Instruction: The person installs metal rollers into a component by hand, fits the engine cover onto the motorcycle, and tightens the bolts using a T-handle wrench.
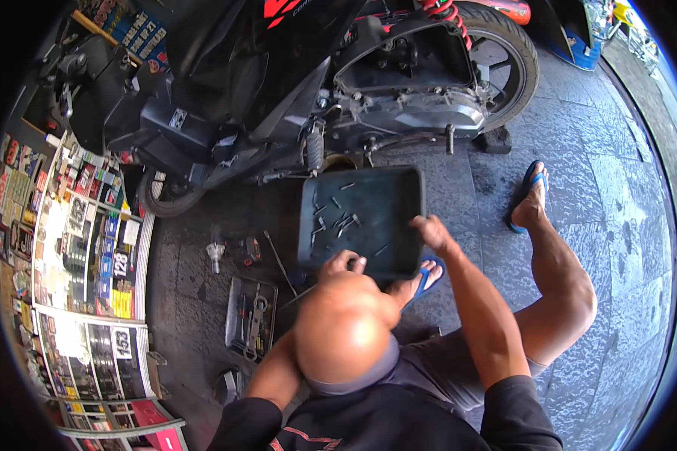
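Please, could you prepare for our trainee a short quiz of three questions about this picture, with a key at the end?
1. Choose one. What lies inside the dark tray?
A) drink bottles
B) small metal bolts
C) folded cloths

2. True or false? The grip of the right hand is at the right edge of the tray.

3. Fill in the missing colour. The sandal straps on the person's feet are ____.

Key:
1: B
2: True
3: blue
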Tool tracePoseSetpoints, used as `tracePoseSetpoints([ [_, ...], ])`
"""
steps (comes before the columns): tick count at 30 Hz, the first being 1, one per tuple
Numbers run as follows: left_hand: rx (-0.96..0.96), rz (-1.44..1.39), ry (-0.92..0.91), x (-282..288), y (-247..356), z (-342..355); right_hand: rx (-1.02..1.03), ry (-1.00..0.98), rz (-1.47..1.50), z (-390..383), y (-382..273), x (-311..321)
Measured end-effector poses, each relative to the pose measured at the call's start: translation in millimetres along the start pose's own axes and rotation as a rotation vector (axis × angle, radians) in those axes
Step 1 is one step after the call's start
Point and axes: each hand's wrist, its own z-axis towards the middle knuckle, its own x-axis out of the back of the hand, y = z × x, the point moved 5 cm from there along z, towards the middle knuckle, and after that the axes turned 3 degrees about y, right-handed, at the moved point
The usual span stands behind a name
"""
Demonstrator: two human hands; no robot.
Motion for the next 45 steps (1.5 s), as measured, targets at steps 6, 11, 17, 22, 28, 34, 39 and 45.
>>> tracePoseSetpoints([
  [6, 0.258, -0.302, 0.021, 40, -17, -27, -0.063, 0.043, 0.146, -14, 50, 84],
  [11, 0.445, -0.918, 0.045, 50, -7, -71, -0.217, 0.079, 0.147, -39, 92, 143],
  [17, 0.462, -0.898, 0.239, 69, -11, -80, -0.109, 0.390, -0.107, -46, 106, 155],
  [22, 0.531, -0.888, 0.337, 79, -10, -92, -0.004, 0.703, -0.775, -50, 85, 131],
  [28, 0.547, -0.869, 0.172, 95, 10, -58, -0.384, -0.702, -1.137, -89, 146, -27],
  [34, 0.360, -0.808, -0.394, 129, 60, 18, -0.599, -0.996, -1.041, -128, 208, -51],
  [39, 0.219, -0.715, -0.635, 135, 89, 81, -0.986, -0.838, -0.466, -177, 247, -68],
  [45, 0.015, -0.665, -0.631, 156, 91, 67, -1.331, -1.009, -0.452, -239, 310, -146],
])
